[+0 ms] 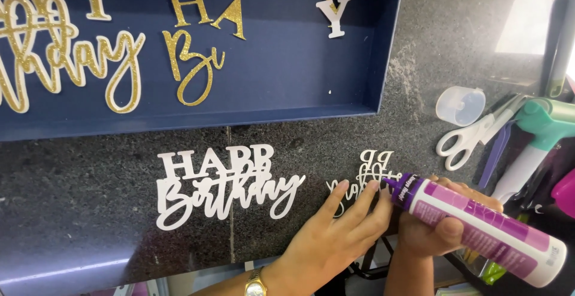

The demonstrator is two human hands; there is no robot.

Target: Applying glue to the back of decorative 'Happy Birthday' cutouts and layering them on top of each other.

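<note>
The left hand (335, 236) lies flat with fingers stretched, and its fingertips (342, 186) press a small white cutout (366, 173) on the dark counter (78, 212). The right hand (434, 227) is closed around a purple glue bottle (479, 227), whose tip touches the right part of this cutout. To the left lies a bigger white cutout (224, 185). Far behind, a blue box (287, 62) holds gold letters (191, 50). White scissors (473, 137) are far right.
</note>
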